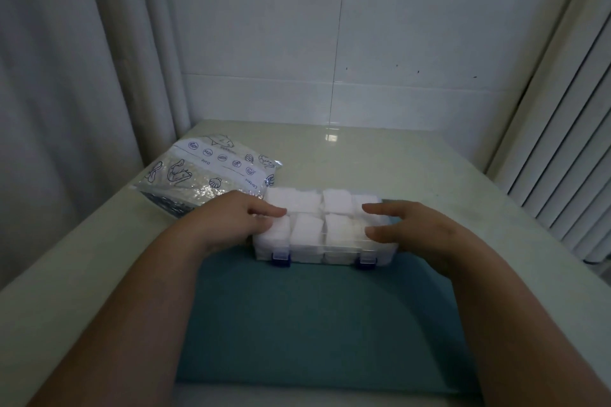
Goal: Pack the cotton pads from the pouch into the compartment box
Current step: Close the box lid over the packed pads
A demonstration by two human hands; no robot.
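- Compartment box (317, 253): clear hard plastic, rectangular, two blue latches (280, 259) on the near wall. It sits at the far edge of the teal mat (314, 324) on a pale glossy table (413, 168).
- Cotton pads (307, 230): white, soft, square stacks in every visible compartment. Judged light and easily crushed.
- Left hand (238, 218): open, fingers laid on the box's left end.
- Right hand (416, 228): open, fingers straight at the right end; contact unclear.
- Pouch (205, 172): crinkly printed film, lying just behind-left of the box.
- Box looks stiff, smooth, probably slippery; hold by both short ends.
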